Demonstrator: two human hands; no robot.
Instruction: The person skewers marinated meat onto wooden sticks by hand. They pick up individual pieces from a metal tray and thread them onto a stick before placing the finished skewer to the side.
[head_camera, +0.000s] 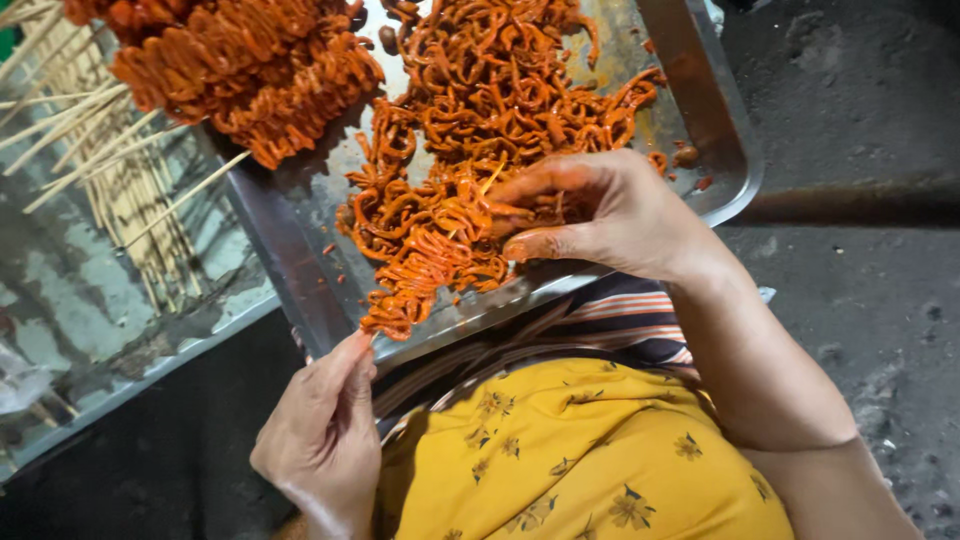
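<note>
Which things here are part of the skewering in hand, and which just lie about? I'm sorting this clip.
In hand: left hand pinching the loaded skewer; right hand on the loose orange strips; metal tray.
Lying about: finished skewers; bare sticks.

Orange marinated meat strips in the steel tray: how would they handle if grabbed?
The orange sauce-coated meat strips look floppy: they curl and drape in tangles. Probably slippery, since they glisten and sauce smears the steel tray. The right hand pinches them with stained fingertips, so they likely cling together.
</note>
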